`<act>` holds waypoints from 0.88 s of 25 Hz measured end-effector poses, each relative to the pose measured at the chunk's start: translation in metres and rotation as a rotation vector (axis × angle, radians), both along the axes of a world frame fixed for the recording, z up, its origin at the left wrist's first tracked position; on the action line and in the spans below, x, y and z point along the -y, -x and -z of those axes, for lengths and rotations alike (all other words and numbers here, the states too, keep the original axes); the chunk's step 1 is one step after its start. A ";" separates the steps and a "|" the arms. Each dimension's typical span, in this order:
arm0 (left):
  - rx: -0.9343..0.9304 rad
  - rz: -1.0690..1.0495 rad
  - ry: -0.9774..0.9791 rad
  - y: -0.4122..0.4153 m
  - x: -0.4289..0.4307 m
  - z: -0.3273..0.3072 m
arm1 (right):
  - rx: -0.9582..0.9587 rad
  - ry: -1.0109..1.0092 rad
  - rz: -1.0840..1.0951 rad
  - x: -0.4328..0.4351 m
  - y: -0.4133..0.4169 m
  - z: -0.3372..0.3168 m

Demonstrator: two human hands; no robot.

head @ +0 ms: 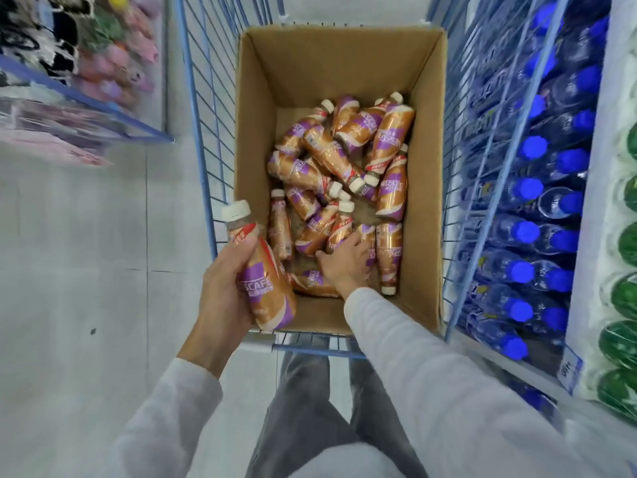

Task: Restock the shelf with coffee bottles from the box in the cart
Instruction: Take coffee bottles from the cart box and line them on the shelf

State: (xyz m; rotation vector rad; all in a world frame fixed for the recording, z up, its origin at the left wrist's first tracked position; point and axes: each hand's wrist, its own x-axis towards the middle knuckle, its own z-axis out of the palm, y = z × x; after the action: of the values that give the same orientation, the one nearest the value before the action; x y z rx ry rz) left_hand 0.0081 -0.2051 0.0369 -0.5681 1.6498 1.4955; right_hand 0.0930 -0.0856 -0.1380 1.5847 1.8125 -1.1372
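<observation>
One box (427, 167) of brown card stands open-topped in one blue wire cart (310, 347) and fills most of it. On the bottom of the box lies a heap (331, 153) of coffee bottles in gold and purple wrap with cream caps. They point every which way and lie across each other. I count about fifteen, though the tangle hides enough that I would not swear to it.

One more bottle (265, 281) is out of the heap, at the box's near left corner and above its rim. The left hand (224, 288) holds it cap-away, with the fingers and thumb clamped round its middle.

The right hand (344, 260) is down inside the box at the near end of the heap, palm down. Its fingers are laid over a bottle there, and I cannot tell whether they have closed on it. Both arms are in pale sleeves.

Right of the box, past the cart wire, stand two rows of water bottles (524, 232) with blue caps, well over a dozen. Beyond them are about five green bottles (625, 298). Left of the box, across the floor, is one blue rack (86, 98) of blurred pink goods.
</observation>
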 end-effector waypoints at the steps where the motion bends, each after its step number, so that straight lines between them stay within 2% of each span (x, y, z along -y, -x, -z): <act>1: 0.005 0.013 0.013 -0.003 0.003 0.004 | 0.019 -0.065 -0.011 0.005 0.003 0.005; 5: 0.018 0.060 -0.013 -0.008 0.008 0.013 | -0.015 -0.134 0.064 0.013 0.001 0.015; 9: 0.042 0.084 -0.029 -0.001 0.003 0.000 | -0.206 0.005 0.171 0.011 -0.006 -0.008; 12: 0.035 0.128 -0.039 0.004 -0.004 -0.024 | -0.380 0.031 0.262 0.006 -0.022 -0.066; 17: 0.002 0.300 -0.142 -0.009 -0.033 -0.095 | -0.697 0.036 0.548 -0.011 -0.077 -0.207; 22: 0.030 0.473 -0.354 -0.058 -0.087 -0.158 | -0.925 -0.115 0.791 -0.021 -0.152 -0.313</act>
State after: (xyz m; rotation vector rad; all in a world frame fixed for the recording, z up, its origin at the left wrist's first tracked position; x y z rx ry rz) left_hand 0.0664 -0.1183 0.1947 -0.0013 1.3313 1.3644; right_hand 0.2453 -0.0650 0.1748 2.1277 1.7444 -2.4809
